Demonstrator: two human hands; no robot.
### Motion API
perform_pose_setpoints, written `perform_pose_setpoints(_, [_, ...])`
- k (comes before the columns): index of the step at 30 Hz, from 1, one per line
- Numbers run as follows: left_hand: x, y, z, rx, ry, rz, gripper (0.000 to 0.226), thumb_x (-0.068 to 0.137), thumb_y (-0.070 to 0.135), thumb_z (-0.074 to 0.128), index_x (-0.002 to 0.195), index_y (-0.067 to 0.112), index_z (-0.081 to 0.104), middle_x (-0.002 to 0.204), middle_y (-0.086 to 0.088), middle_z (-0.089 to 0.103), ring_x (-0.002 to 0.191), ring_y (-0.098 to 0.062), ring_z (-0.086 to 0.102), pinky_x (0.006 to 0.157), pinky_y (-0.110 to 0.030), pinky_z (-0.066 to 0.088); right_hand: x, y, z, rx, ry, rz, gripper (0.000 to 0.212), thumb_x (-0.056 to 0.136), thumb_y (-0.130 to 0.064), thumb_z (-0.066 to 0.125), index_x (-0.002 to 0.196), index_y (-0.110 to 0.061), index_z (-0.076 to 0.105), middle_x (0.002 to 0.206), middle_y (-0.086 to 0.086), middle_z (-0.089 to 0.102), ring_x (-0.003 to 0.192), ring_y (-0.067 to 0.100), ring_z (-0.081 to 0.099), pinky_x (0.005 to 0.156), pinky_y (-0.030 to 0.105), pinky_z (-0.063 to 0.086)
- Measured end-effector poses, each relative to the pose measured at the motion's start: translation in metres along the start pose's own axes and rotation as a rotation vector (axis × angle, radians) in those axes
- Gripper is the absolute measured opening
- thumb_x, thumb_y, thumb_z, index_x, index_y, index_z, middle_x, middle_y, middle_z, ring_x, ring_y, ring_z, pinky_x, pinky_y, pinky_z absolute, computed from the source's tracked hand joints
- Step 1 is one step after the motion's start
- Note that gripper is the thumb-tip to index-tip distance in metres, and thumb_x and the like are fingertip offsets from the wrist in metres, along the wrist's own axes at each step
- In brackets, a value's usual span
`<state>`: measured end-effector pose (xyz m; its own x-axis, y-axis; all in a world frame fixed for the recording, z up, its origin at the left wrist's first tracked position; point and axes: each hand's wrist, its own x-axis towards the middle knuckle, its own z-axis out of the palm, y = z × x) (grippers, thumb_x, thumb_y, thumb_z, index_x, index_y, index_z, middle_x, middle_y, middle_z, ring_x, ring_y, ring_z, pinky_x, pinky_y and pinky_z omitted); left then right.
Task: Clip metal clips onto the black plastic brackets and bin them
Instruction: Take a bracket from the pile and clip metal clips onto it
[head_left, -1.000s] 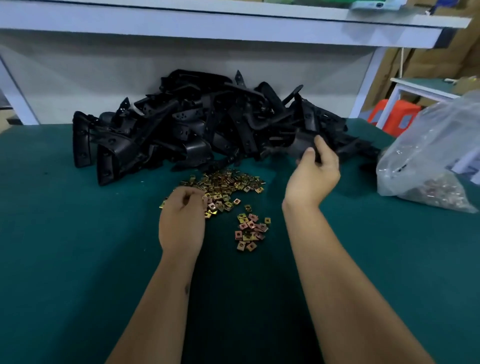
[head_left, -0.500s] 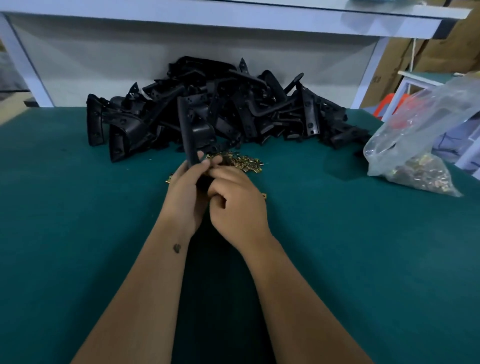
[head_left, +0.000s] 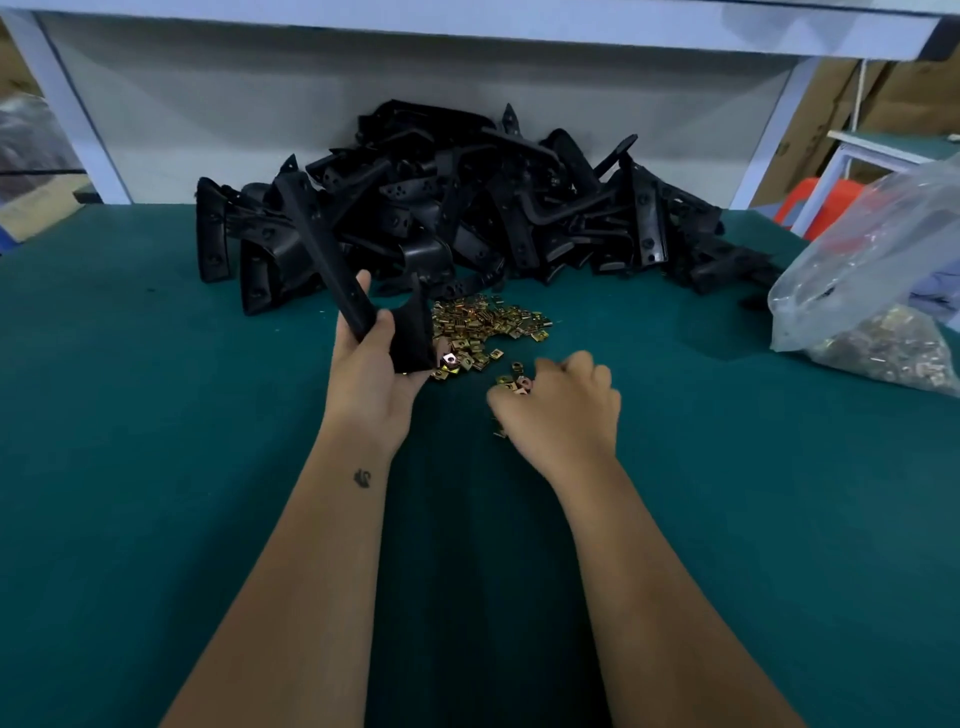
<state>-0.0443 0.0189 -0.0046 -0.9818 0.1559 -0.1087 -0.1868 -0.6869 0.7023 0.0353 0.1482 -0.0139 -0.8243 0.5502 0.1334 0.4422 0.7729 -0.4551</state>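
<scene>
Head view: left hand (head_left: 371, 364) grips one black bracket (head_left: 358, 306) off the desk (head_left: 156, 467), a clip looks seated at its lower end (head_left: 448, 359). Right hand (head_left: 563, 410) is curled over the loose clips (head_left: 488, 325); can't tell if it's pinching one. Bracket pile (head_left: 467, 208) behind is large, spare clips sit in a bag (head_left: 878, 291), no bin visible. Judging by that, early in the job, most brackets left.

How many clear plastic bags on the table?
1. The clear plastic bag sits at the right edge of the green table, partly cropped, with metal clips inside. More could lie out of frame.
</scene>
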Motion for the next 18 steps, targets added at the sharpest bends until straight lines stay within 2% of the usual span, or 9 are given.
perform_pose_setpoints(3, [0.000,0.001,-0.001,-0.019,0.038,0.012,0.035,0.107,0.017,0.042,0.123,0.042,0.059,0.120,-0.006,0.058,0.107,-0.024,0.064,0.072,-0.039,0.060,0.002,-0.007,0.008,-0.068,0.001,-0.104,0.033,0.083,-0.050,0.050,0.095,-0.020,0.054,0.102,-0.001,0.036,0.099,0.023,0.032,0.083,0.034,0.023])
perform_pose_setpoints(5, [0.001,0.003,-0.004,-0.073,0.060,0.013,0.034,0.107,0.020,0.041,0.127,0.044,0.054,0.119,-0.012,0.062,0.096,-0.024,0.072,0.071,-0.038,0.060,0.009,-0.010,0.012,-0.062,-0.008,-0.126,0.040,0.089,-0.050,0.049,0.119,-0.024,0.058,0.116,0.002,0.042,0.110,0.025,0.035,0.087,0.035,0.026])
perform_pose_setpoints(7, [0.002,0.004,-0.007,-0.126,0.081,0.014,0.032,0.107,0.021,0.041,0.129,0.043,0.052,0.118,-0.016,0.063,0.083,-0.024,0.074,0.068,-0.035,0.059,0.016,-0.012,0.016,-0.058,0.006,-0.122,0.046,0.093,-0.052,0.048,0.135,-0.031,0.054,0.125,0.003,0.044,0.115,0.026,0.037,0.092,0.036,0.029])
perform_pose_setpoints(10, [0.005,0.004,-0.008,-0.164,0.096,0.015,0.032,0.104,0.018,0.050,0.130,0.038,0.050,0.110,-0.016,0.065,0.076,-0.025,0.072,0.066,-0.033,0.058,0.021,-0.016,0.019,-0.031,0.089,-0.134,0.044,0.094,-0.047,0.053,0.136,-0.034,0.053,0.126,0.003,0.047,0.116,0.026,0.039,0.093,0.037,0.030])
perform_pose_setpoints(13, [0.007,0.004,-0.009,-0.157,0.070,0.045,0.051,0.096,0.006,0.062,0.135,0.034,0.045,0.105,-0.014,0.064,0.076,-0.024,0.070,0.067,-0.032,0.058,0.021,-0.023,0.022,-0.026,0.187,-0.291,0.043,0.093,-0.038,0.058,0.135,-0.032,0.056,0.122,0.001,0.051,0.115,0.024,0.041,0.090,0.033,0.030])
perform_pose_setpoints(16, [0.007,0.004,-0.009,-0.146,0.045,0.043,0.063,0.090,-0.004,0.064,0.138,0.031,0.042,0.095,-0.012,0.067,0.080,-0.025,0.069,0.068,-0.032,0.058,0.020,-0.027,0.027,-0.068,0.143,-0.440,0.038,0.096,-0.037,0.056,0.133,-0.033,0.059,0.118,-0.001,0.053,0.116,0.023,0.038,0.091,0.033,0.028])
perform_pose_setpoints(18, [0.007,0.003,-0.008,-0.127,0.035,0.033,0.064,0.088,-0.008,0.063,0.137,0.030,0.043,0.085,-0.009,0.071,0.082,-0.025,0.070,0.068,-0.033,0.059,0.022,-0.026,0.028,-0.087,0.122,-0.461,0.034,0.097,-0.036,0.056,0.130,-0.033,0.061,0.117,-0.002,0.055,0.117,0.023,0.037,0.092,0.034,0.028])
